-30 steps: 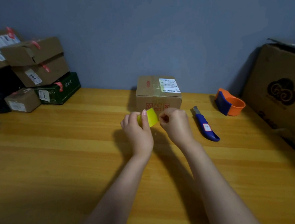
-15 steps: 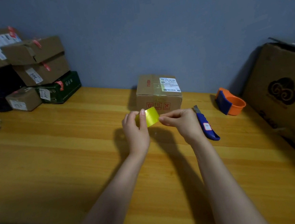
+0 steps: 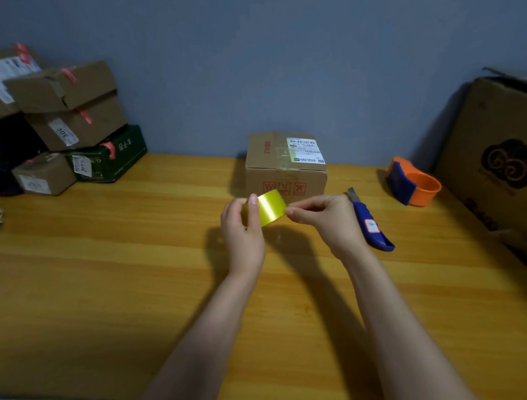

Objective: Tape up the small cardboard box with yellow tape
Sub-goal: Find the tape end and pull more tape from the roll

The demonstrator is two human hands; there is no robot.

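Gripping yellow tape (image 3: 270, 207) roll in closed left hand (image 3: 242, 230); pinching its free end between right hand (image 3: 327, 220) fingertips, just before small cardboard box (image 3: 285, 169)

box (image 3: 285, 166): small brown cardboard, closed, upright at frame centre against the wall; white label on top, red print on front.
tape (image 3: 270, 207): glossy yellow strip, stretched flat, just below the box front, pinched at both ends.
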